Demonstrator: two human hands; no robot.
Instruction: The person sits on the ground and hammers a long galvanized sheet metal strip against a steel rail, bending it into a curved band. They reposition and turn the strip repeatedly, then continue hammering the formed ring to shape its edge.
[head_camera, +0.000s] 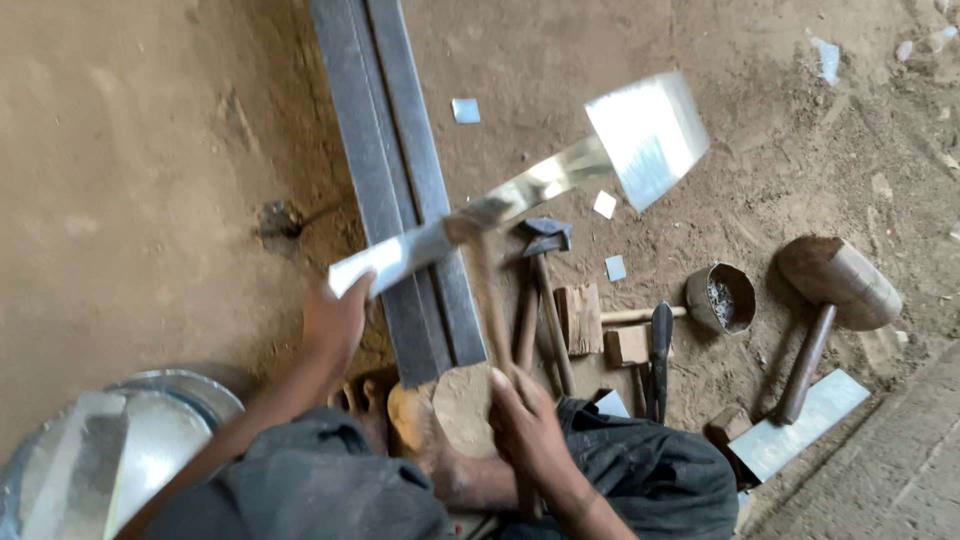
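Note:
My left hand (335, 322) grips the near end of a long shiny sheet-metal strip (520, 190) that lies across a dark steel angle bar (400, 180) on the dirt floor. The strip widens into a bright square flap at its far right end. My right hand (528, 425) is closed on the wooden handle of a hammer (483, 290), whose blurred head is at the strip above the bar. A bare foot (450, 410) rests against the near end of the bar.
A second hammer (545, 240), wood blocks (580, 318), a dark chisel (661, 345), a small metal pot (722, 297), a large wooden mallet (838, 282) and a flat metal sheet (800, 422) lie to the right. Shiny metal vessels (110, 450) sit lower left.

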